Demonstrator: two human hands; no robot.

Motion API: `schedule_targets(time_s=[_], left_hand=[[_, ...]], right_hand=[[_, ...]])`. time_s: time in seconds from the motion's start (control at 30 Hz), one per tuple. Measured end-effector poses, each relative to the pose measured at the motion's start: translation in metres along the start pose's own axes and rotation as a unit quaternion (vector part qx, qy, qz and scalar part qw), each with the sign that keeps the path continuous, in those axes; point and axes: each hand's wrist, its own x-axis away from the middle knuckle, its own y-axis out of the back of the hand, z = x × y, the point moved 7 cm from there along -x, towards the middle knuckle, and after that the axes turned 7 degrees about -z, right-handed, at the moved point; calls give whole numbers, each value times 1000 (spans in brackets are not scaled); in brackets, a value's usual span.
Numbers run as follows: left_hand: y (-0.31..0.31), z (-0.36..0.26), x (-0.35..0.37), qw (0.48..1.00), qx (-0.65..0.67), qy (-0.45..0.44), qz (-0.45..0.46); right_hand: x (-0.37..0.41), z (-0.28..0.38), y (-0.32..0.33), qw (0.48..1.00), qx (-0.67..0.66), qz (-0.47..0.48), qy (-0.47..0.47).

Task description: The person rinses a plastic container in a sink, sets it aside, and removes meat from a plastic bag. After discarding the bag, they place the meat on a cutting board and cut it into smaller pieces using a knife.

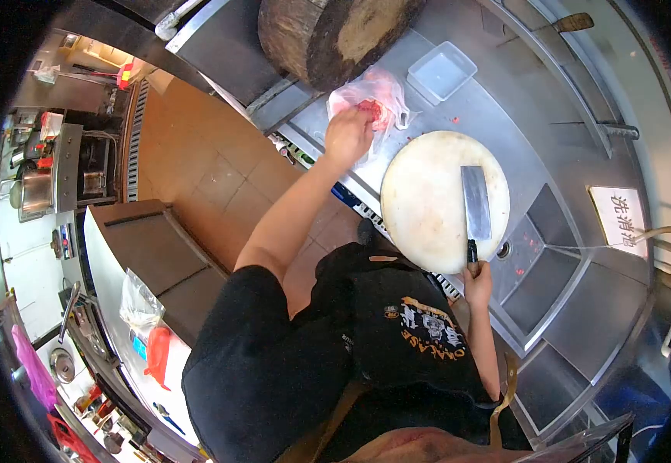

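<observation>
My left hand (349, 137) reaches into a thin plastic bag (397, 99) with red meat (377, 113) inside; its fingertips are among the meat and partly hidden. My right hand (477, 282) is closed round the black handle of a cleaver (476, 204). The broad blade lies flat over the right part of a round white cutting board (420, 193). The bag rests on the steel counter, just beyond the board's far left edge.
A clear plastic container (442, 72) stands beyond the bag. A thick wooden block (297, 38) is at the top. At the right are a steel sink (522, 270) and a sign (618, 220). Tiled floor (204, 166) shows at the left.
</observation>
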Motion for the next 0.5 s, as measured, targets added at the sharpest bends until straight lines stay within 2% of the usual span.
schedule_targets(time_s=[0.1, 0.2, 0.3, 0.4, 0.5], left_hand=[[-66, 28, -19, 982, -157, -35, 101], [-102, 31, -14, 925, -319, -64, 198], [-111, 40, -16, 914, -338, -83, 207], [-127, 64, -16, 925, -306, -149, 172], [-103, 46, -33, 926, -262, -126, 242]], right_hand=[[-4, 10, 3, 1000, 13, -8, 4], [-8, 5, 2, 1000, 10, -15, -7], [-12, -8, -3, 999, -6, -24, -22], [-8, -19, -10, 998, -28, -29, -39], [-7, -9, -3, 997, -31, -40, -60]])
